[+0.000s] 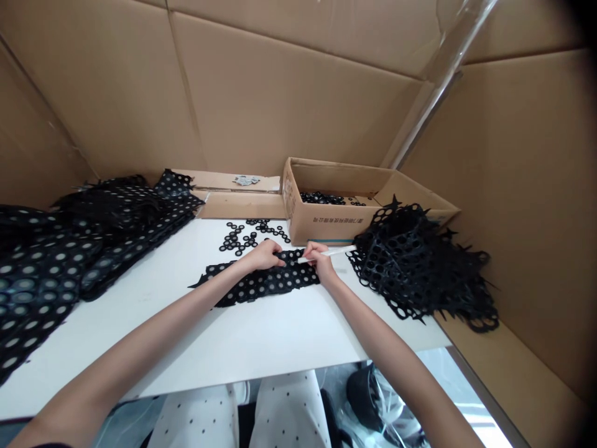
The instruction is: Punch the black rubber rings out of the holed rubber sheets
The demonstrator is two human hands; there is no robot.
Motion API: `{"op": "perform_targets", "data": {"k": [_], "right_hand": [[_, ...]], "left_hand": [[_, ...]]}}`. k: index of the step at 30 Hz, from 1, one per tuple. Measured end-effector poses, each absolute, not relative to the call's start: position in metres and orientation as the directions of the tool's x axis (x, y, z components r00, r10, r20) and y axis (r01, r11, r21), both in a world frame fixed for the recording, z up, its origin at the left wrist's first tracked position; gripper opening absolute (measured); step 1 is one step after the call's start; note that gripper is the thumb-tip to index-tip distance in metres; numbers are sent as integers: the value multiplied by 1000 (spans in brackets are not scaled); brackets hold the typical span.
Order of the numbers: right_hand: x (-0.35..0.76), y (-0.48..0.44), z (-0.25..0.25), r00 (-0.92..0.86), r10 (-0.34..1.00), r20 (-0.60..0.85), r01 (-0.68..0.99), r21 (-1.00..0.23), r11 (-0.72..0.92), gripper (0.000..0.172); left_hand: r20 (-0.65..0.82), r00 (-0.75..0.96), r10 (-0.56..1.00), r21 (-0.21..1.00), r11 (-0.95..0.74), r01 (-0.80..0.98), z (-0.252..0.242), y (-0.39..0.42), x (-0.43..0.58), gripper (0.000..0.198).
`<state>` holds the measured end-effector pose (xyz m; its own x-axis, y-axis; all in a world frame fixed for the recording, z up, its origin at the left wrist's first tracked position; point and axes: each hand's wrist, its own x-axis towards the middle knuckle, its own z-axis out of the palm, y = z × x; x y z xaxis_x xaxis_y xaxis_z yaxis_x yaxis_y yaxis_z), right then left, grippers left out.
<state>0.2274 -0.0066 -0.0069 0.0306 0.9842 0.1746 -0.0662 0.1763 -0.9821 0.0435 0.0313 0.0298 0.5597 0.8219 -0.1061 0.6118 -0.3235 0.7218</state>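
Polka-dot trousers (289, 417) are showing below the near edge of the table (224, 342), and the person's two bare arms are reaching forward over its white top. Near the middle, the left hand (263, 255) is holding the far edge of a black strip (261, 280) punched with round holes, its grip closed with the fingers curled over the material. The right hand (319, 260) is closed in a firm grip around a thin white stick (336, 251), which is pointing right, and the hand is touching the strip's right end. Just beyond the hands, small black rings (240, 236) are lying scattered on the table. To the right, a heap of black punched sheet (420, 267) is piling up, while on the left, black sheet with pale discs in its holes (46, 267) is spreading across the table. Farther away, an open cardboard box (326, 224) is holding more black rings (321, 198), beside a flat piece of cardboard (233, 205) carrying grey scraps (246, 180). Cardboard walls (280, 93) are rising behind everything.
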Motion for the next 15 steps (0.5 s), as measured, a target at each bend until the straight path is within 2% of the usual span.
{"op": "perform_targets", "data": {"k": [2,3,5,7,9,12,15], "right_hand": [[231,-4,-7,110,981,158,-125,-977,171,9],[233,-4,-6,96,986,139,-132,-980,151,9],[238,-3,-5,-23,996,89,-110,-990,86,6],[244,-3,-3,-144,988,58,-89,-995,46,4],[248,-5,-3,-188,979,83,-79,-994,69,4],[252,-9,-5,-165,976,141,-34,-990,137,4],[252,-11,-8,-151,976,157,-4,-987,158,5]], "left_hand": [[-83,583,808,702,-368,610,30,32,43,19],[-71,593,802,704,-382,599,31,33,43,23],[-61,616,785,722,-392,571,31,33,44,33],[-76,637,767,732,-391,558,31,33,48,29],[-97,633,768,720,-385,578,30,33,54,20],[-70,578,813,667,-392,633,27,35,63,25],[-83,561,824,679,-365,637,24,37,67,26]]}}
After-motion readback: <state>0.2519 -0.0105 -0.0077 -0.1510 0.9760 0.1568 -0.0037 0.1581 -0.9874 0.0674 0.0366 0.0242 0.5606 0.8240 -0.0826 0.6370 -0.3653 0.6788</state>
